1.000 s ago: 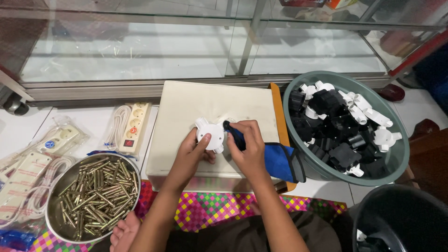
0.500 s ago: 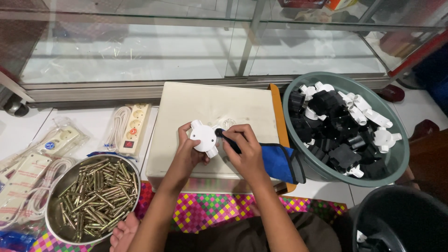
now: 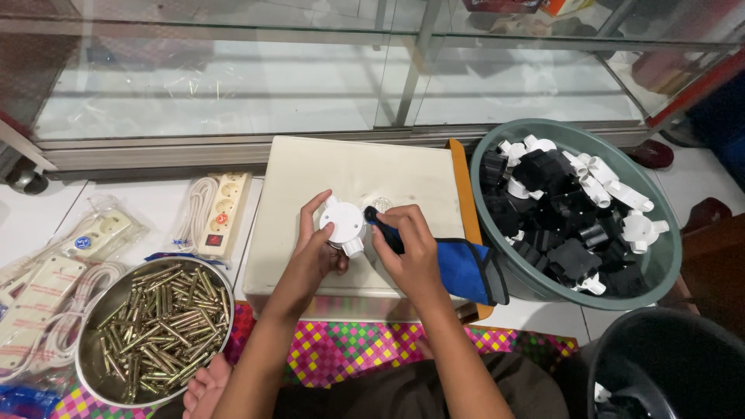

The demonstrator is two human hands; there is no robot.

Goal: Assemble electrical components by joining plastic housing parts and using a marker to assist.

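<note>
My left hand (image 3: 318, 252) grips a round white plastic junction box (image 3: 342, 223) with short pipe stubs, held just above the cream work board (image 3: 310, 174). My right hand (image 3: 407, 252) holds a dark-handled tool (image 3: 386, 230) whose tip meets the right side of the junction box. A small round white lid (image 3: 380, 205) lies on the board just behind the tool. Both forearms reach up from the bottom of the head view.
A grey-green basin (image 3: 660, 268) of black and white plastic fittings stands at right. A metal bowl of brass screws (image 3: 151, 330) sits at lower left, with white power strips (image 3: 221, 213) and packaged ones (image 3: 93, 237) beside it. A blue cloth (image 3: 469, 271) lies by my right wrist; a dark bucket (image 3: 660, 365) stands lower right.
The junction box has been turned in my left hand, and the tool in my right hand has closed in on its right side. Both hands stayed over the board.
</note>
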